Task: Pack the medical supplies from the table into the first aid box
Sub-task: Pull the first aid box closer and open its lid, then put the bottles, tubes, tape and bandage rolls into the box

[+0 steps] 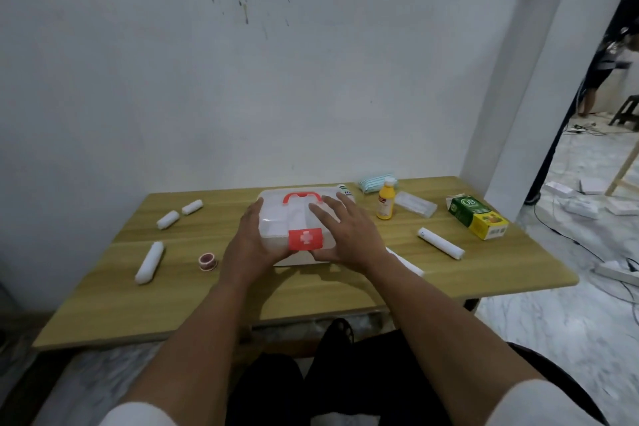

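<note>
Hands first: your left hand point(249, 242) cups the first aid box point(276, 221) at its left side, your right hand point(340, 230) lies flat on its frosted plastic lid, mid-table point(242, 301). Four white rolls point(149, 262) lie around. Farther off, a yellow bottle point(385, 201) and a green carton point(477, 220) marked "OB".

Table point(311, 297): light wood-grain laminate, smooth, faint sheen. First aid box point(276, 221): frosted translucent plastic lid, glossy red plastic handle and latch. Bandage rolls point(149, 262): white woven cloth, matt, slightly fuzzy. Bottle point(385, 202): glossy yellow plastic. Carton point(477, 221): printed cardboard. Wall point(276, 79): matt paint, scuffed.
</note>
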Action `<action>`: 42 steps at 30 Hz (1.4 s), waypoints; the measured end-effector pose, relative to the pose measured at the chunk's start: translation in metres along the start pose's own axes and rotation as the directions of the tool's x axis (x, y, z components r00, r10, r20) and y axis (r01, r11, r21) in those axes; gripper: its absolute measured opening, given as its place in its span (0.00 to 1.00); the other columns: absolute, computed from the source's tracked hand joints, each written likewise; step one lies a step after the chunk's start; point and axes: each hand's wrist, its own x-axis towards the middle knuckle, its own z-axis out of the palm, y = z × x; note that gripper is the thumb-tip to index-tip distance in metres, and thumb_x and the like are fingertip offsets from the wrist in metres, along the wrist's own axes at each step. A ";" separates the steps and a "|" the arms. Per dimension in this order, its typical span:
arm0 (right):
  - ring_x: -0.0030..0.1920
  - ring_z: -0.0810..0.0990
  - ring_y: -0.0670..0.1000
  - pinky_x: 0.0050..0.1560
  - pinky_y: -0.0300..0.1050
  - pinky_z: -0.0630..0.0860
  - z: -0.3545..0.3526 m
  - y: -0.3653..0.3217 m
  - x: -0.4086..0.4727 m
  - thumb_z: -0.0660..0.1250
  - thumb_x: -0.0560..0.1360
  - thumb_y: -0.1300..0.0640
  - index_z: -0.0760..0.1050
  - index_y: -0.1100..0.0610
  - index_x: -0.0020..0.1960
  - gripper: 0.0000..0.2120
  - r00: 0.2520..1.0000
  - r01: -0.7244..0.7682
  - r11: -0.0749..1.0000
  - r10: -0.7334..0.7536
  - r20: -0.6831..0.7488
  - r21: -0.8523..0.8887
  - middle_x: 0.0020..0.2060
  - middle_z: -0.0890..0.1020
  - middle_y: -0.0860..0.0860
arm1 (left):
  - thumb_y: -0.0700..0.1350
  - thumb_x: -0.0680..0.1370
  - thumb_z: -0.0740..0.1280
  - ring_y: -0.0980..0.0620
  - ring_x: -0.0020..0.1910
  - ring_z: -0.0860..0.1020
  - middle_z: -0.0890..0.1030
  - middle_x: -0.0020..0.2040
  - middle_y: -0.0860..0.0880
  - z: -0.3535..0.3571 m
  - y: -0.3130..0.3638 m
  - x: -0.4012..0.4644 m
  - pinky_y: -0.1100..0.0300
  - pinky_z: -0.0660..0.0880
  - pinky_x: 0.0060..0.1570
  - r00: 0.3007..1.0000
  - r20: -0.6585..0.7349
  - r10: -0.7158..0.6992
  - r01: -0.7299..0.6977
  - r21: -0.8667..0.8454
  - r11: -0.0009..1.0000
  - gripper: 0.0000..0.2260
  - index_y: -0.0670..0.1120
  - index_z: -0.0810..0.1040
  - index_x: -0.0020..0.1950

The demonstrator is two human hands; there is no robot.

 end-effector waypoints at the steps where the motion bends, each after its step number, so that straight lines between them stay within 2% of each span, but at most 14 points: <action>1: 0.77 0.66 0.63 0.70 0.64 0.71 0.000 0.001 -0.001 0.62 0.73 0.31 0.64 0.49 0.79 0.39 1.000 0.021 1.000 -0.021 -0.022 0.013 0.75 0.71 0.56 | 0.67 0.61 0.81 0.54 0.73 0.69 0.69 0.77 0.56 -0.001 0.001 -0.001 0.52 0.77 0.59 1.000 0.000 0.001 -0.001 0.008 1.000 0.53 0.57 0.59 0.81; 5: 0.73 0.71 0.63 0.67 0.64 0.72 0.003 0.006 0.000 0.61 0.81 0.42 0.73 0.49 0.74 0.24 0.980 0.107 0.984 -0.081 -0.179 0.141 0.71 0.76 0.57 | 0.62 0.62 0.83 0.50 0.75 0.68 0.66 0.79 0.53 -0.002 0.002 -0.003 0.50 0.77 0.63 0.999 0.021 -0.028 0.027 0.038 0.999 0.55 0.55 0.57 0.82; 7: 0.72 0.72 0.61 0.66 0.64 0.72 0.002 0.011 0.004 0.62 0.82 0.45 0.76 0.49 0.72 0.20 0.973 0.149 0.971 -0.110 -0.204 0.186 0.69 0.77 0.56 | 0.64 0.62 0.82 0.52 0.74 0.69 0.66 0.79 0.54 -0.004 0.007 -0.004 0.48 0.77 0.64 0.999 0.015 -0.041 0.041 0.030 0.999 0.55 0.55 0.57 0.82; 10: 0.68 0.76 0.57 0.63 0.62 0.74 -0.006 0.015 0.013 0.63 0.82 0.46 0.79 0.49 0.69 0.18 0.967 0.190 0.943 -0.133 -0.215 0.272 0.66 0.79 0.55 | 0.64 0.64 0.82 0.53 0.69 0.72 0.68 0.78 0.54 -0.003 0.017 -0.008 0.56 0.78 0.55 0.998 -0.012 -0.068 0.068 -0.006 0.998 0.57 0.57 0.51 0.83; 14: 0.62 0.78 0.51 0.62 0.52 0.76 -0.024 0.020 0.030 0.66 0.81 0.48 0.81 0.50 0.66 0.16 0.982 0.116 0.865 -0.025 -0.189 0.488 0.61 0.82 0.52 | 0.69 0.64 0.79 0.42 0.73 0.73 0.68 0.80 0.49 0.007 0.026 -0.014 0.48 0.74 0.61 0.974 -0.084 -0.209 0.205 -0.056 0.977 0.62 0.61 0.39 0.84; 20: 0.47 0.83 0.47 0.50 0.46 0.77 -0.048 0.035 0.102 0.71 0.79 0.49 0.86 0.54 0.51 0.10 0.967 -0.066 0.686 0.223 -0.122 0.724 0.44 0.86 0.47 | 0.71 0.64 0.77 0.45 0.78 0.66 0.65 0.81 0.51 0.020 0.025 -0.007 0.48 0.70 0.69 0.949 -0.125 -0.289 0.273 -0.132 0.953 0.59 0.58 0.45 0.85; 23: 0.49 0.83 0.47 0.51 0.47 0.78 -0.043 0.044 0.144 0.68 0.78 0.39 0.86 0.52 0.49 0.18 0.906 -0.230 0.670 0.412 -0.096 0.706 0.45 0.86 0.46 | 0.73 0.63 0.75 0.46 0.76 0.69 0.69 0.79 0.52 0.022 0.019 -0.002 0.46 0.73 0.68 0.948 -0.131 -0.289 0.280 -0.086 0.956 0.57 0.55 0.55 0.84; 26: 0.57 0.82 0.50 0.53 0.44 0.75 -0.028 0.053 0.166 0.61 0.74 0.26 0.82 0.50 0.59 0.31 0.833 -0.404 0.615 0.553 -0.005 0.677 0.56 0.84 0.50 | 0.75 0.60 0.74 0.47 0.75 0.69 0.70 0.78 0.53 0.020 0.017 0.000 0.44 0.75 0.67 0.950 -0.128 -0.286 0.278 -0.081 0.957 0.57 0.55 0.59 0.83; 30: 0.66 0.76 0.59 0.59 0.47 0.71 -0.002 0.052 0.169 0.62 0.72 0.24 0.63 0.50 0.78 0.43 0.788 -0.536 0.463 0.575 0.221 0.706 0.69 0.73 0.60 | 0.76 0.60 0.74 0.47 0.75 0.69 0.71 0.78 0.54 0.019 0.017 0.001 0.42 0.75 0.67 0.948 -0.114 -0.296 0.291 -0.062 0.955 0.57 0.55 0.59 0.83; 33: 0.77 0.65 0.61 0.72 0.54 0.66 0.002 0.053 0.165 0.62 0.73 0.25 0.50 0.55 0.83 0.51 0.742 -0.611 0.370 0.576 0.343 0.700 0.80 0.61 0.60 | 0.79 0.59 0.71 0.46 0.75 0.70 0.71 0.77 0.53 0.018 0.016 0.000 0.41 0.76 0.66 0.951 -0.104 -0.291 0.287 -0.047 0.957 0.58 0.56 0.58 0.83; 35: 0.80 0.60 0.61 0.75 0.56 0.63 -0.001 0.055 0.157 0.60 0.72 0.24 0.47 0.58 0.84 0.55 0.727 -0.659 0.376 0.540 0.424 0.651 0.82 0.56 0.58 | 0.81 0.58 0.70 0.46 0.74 0.70 0.72 0.77 0.53 0.016 0.015 0.000 0.41 0.77 0.64 0.951 -0.105 -0.290 0.287 -0.040 0.957 0.59 0.57 0.59 0.83; 37: 0.79 0.63 0.62 0.70 0.60 0.72 -0.006 0.059 0.145 0.60 0.71 0.23 0.49 0.60 0.83 0.56 0.726 -0.680 0.404 0.488 0.485 0.611 0.82 0.56 0.57 | 0.81 0.58 0.70 0.46 0.74 0.71 0.72 0.77 0.53 0.015 0.017 -0.001 0.40 0.78 0.63 0.954 -0.113 -0.279 0.277 -0.031 0.960 0.58 0.57 0.60 0.82; 39: 0.75 0.70 0.61 0.63 0.60 0.79 -0.012 0.065 0.133 0.63 0.72 0.25 0.59 0.61 0.81 0.52 0.744 -0.662 0.427 0.477 0.468 0.616 0.79 0.65 0.57 | 0.78 0.60 0.72 0.45 0.73 0.72 0.73 0.76 0.52 0.014 0.018 -0.002 0.41 0.78 0.63 0.961 -0.114 -0.252 0.250 -0.031 0.968 0.55 0.57 0.61 0.82; 42: 0.61 0.82 0.56 0.62 0.55 0.79 -0.029 0.092 0.108 0.68 0.77 0.36 0.82 0.60 0.63 0.29 0.780 -0.593 0.520 0.560 0.279 0.615 0.55 0.85 0.53 | 0.76 0.61 0.73 0.44 0.72 0.73 0.74 0.75 0.50 0.015 0.019 -0.002 0.43 0.77 0.61 0.967 -0.115 -0.229 0.227 -0.033 0.973 0.53 0.56 0.63 0.81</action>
